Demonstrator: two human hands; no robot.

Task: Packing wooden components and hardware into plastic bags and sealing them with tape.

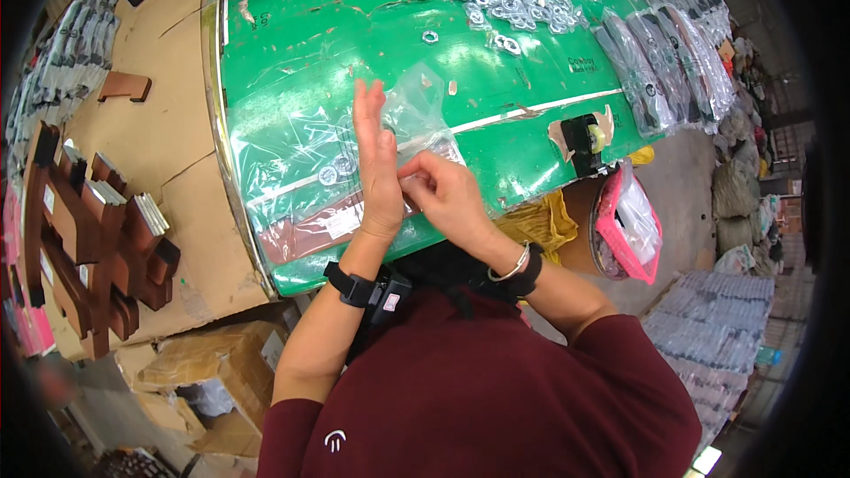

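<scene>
A clear plastic bag [288, 155] lies on the green table [522, 164] near its front edge. Inside it are a flat brown piece [301, 235] with a white label and a pair of metal rings [329, 175]. Above the bag, my left hand [379, 173] is held edge-on, its fingers stretched out. My right hand [450, 199] is beside the left palm with thumb and fingers pinched together. Whatever the pinch may hold is hidden. Behind the hands another piece of clear plastic [416, 93] stands up, partly covered by them.
Many small bagged metal rings [513, 0] are heaped at the far side, near a loose nut [430, 36]. A black tape dispenser [580, 146] sits at the right edge, above a pink basket [651, 257]. Wrapped pieces [660, 62] lie far right; brown pieces [75, 221] are stacked left.
</scene>
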